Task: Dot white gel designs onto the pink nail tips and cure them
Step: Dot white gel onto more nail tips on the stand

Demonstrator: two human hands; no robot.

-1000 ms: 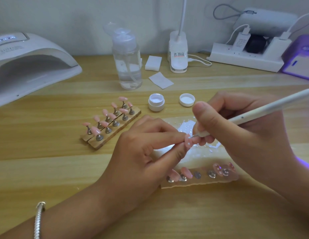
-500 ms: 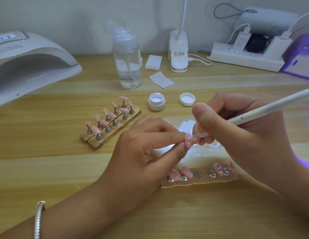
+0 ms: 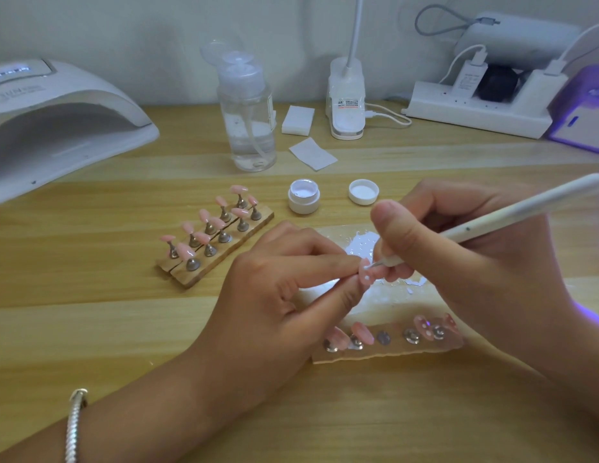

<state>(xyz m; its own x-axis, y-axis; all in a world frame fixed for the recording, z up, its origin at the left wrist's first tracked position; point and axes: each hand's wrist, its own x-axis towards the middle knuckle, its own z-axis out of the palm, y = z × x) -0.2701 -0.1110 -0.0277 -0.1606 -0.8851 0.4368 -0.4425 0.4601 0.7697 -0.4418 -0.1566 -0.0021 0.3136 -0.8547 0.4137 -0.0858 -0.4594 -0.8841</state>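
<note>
Both hands meet near the middle of the wooden table (image 3: 91, 322). Her left hand (image 3: 274, 295) pinches one pink nail tip (image 3: 365, 275) between thumb and forefinger, the other fingers curled under, and a silver bracelet (image 3: 76, 426) sits on that wrist. Her right hand (image 3: 475, 262) grips a single white dotting pen (image 3: 498, 223) like a pencil, its fine metal point touching the held tip, which already carries a few white dots. Just behind the fingers lies a clear palette (image 3: 400, 302) smeared with white gel. At its near edge runs a row of five metal studs (image 3: 410, 335): two plain pink tips (image 3: 362, 332) sit at the left end, right under the left hand, and two dotted tips (image 3: 421, 325) at the right end, partly behind the right hand. Left of the hands, well clear of them, a wooden stand (image 3: 188, 279) of two strips holds ten undecorated pink tips (image 3: 202, 237) on little posts. Beyond the hands stand one open gel jar (image 3: 304, 197) and, beside it, its white lid (image 3: 363, 192) lying upturned. Farther back I count one clear pump bottle (image 3: 246, 118), a stack of white wipes (image 3: 298, 119) with one loose wipe (image 3: 313, 153) in front, a desk lamp base (image 3: 346, 101) and a power strip (image 3: 475, 115). Two curing lamps bracket the scene: a big white one (image 3: 57, 121) far left, and a purple one (image 3: 582, 111) far right.
</note>
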